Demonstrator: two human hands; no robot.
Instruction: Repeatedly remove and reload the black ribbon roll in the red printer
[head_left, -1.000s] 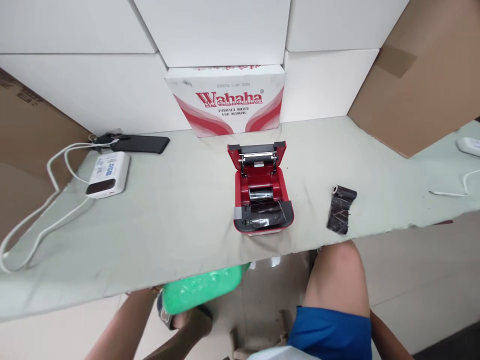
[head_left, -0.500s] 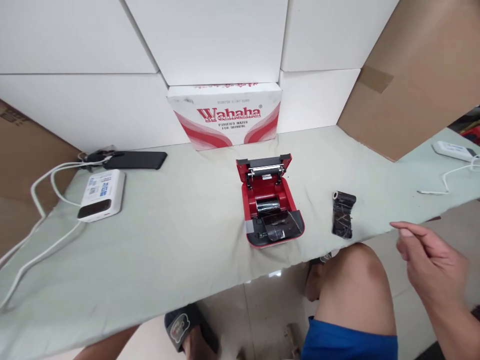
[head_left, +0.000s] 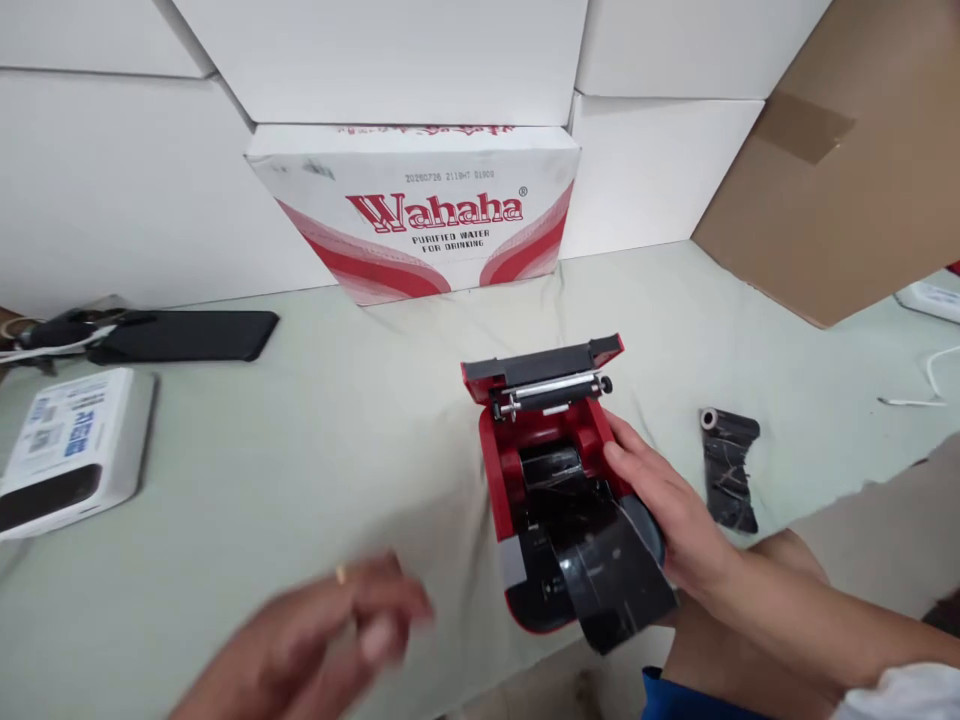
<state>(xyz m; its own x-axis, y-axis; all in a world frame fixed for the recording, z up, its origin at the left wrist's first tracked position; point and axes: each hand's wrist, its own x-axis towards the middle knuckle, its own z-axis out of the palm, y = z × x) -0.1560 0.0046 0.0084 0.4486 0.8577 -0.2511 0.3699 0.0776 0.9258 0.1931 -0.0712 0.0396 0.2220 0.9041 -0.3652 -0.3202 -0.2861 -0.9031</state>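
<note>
A small red printer (head_left: pixel 540 440) sits open near the table's front edge, lid tipped back. A black ribbon roll (head_left: pixel 551 465) lies inside, and its loose black film (head_left: pixel 619 585) hangs out over the front. My right hand (head_left: pixel 664 510) grips the printer's right side, thumb on the red edge and fingers around the front corner. My left hand (head_left: pixel 330 635) hovers low at the left, above the cloth, blurred by motion, a ring on one finger. It touches nothing that I can see.
A second black ribbon piece (head_left: pixel 729 465) lies right of the printer. A white power bank (head_left: pixel 71 450) and a black phone (head_left: pixel 184 335) rest at the left. A Wahaha carton (head_left: pixel 420 205) and white boxes line the back; brown cardboard (head_left: pixel 840 150) leans at right.
The view has moved closer to the table. My right hand came in from the right and took hold of the printer. My left hand rose into view from below the table edge.
</note>
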